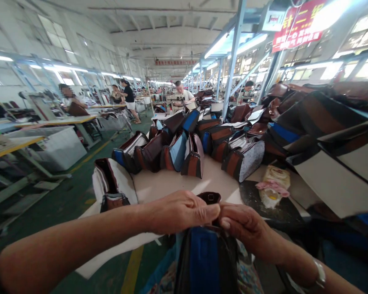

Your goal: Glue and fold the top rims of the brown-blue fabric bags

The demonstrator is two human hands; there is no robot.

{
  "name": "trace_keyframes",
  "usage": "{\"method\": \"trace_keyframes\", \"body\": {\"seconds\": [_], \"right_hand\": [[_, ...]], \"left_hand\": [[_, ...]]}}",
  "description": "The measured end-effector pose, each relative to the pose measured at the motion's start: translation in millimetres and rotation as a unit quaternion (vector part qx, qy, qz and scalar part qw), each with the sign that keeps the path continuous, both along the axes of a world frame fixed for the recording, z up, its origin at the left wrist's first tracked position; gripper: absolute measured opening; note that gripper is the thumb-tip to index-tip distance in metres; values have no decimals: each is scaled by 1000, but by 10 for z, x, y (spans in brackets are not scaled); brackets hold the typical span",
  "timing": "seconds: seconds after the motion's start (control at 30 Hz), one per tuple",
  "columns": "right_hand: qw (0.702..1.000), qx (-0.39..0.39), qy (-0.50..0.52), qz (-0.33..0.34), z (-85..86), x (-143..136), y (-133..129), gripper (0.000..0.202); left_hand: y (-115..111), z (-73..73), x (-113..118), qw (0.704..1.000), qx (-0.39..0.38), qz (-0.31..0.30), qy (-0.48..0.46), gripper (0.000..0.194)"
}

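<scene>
A dark handbag (204, 257) with a wide blue stripe stands close to my body, its near end towards me. At its top, my left hand (184, 212) comes in from the left, fingers closed and thumb pressed along the upper edge. My right hand (248, 226), a metal bracelet on its wrist, is curled round the same edge from the right, and the two thumbs nearly touch. Just beyond them shows a dark brown part of the bag (213, 197) with a small metal ring or buckle. The fingertips are mostly hidden.
Several unfinished bags (171, 151) stand along the far side of the pale worktable (156, 185). A white-lined bag (113, 181) sits at left. At right are a stained container with a pink cloth (272, 185) and a high bag pile (318, 110). A blue post (233, 61) rises behind.
</scene>
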State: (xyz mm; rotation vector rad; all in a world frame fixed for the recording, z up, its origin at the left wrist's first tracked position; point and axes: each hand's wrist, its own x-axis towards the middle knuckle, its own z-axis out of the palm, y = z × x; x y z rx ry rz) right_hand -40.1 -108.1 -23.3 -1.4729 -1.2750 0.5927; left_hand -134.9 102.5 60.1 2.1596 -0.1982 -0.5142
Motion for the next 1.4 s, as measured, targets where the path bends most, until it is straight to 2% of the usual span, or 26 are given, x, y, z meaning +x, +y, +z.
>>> {"method": "trace_keyframes", "body": {"seconds": [0.1,0.27,0.4,0.57,0.63,0.77,0.83,0.97,1.03,1.13,1.2,1.27,1.33,1.4], "right_hand": [[994,-16,112,1,9,-24,-45,44],[980,-90,179,10,113,15,5,51],[978,-141,151,33,134,90,75,53],[980,-158,118,35,146,156,119,50],[981,-158,106,50,188,153,121,48],[984,-160,41,71,316,111,113,45],[984,-159,26,73,339,102,106,44],[985,-142,70,68,220,135,79,45],[984,-123,113,57,134,153,52,48],[984,-105,140,31,86,154,-46,49],[993,-85,80,-29,122,142,-176,46],[988,-68,-4,-136,188,129,-356,42],[974,-98,-27,-203,247,118,-555,45],[971,-167,30,-168,268,109,-738,52]], "left_hand": [[102,-7,91,1000,5,14,24,67],[122,-95,188,997,-5,14,71,64],[116,-108,216,995,-35,-11,98,63],[193,-172,251,988,-94,-46,118,49],[186,-189,236,992,-73,-60,86,42],[103,-202,172,992,-29,-101,-67,33],[81,-228,160,988,-50,-113,-94,36],[123,-304,215,991,-113,-66,-29,55],[162,-315,260,989,-144,-42,-6,63],[212,-297,302,986,-143,-76,41,49],[219,-294,309,987,-111,-108,40,42],[182,-305,323,991,-77,-110,1,44],[80,-318,375,995,-39,-86,-43,46],[-104,-316,478,994,-6,-61,-95,46]]}}
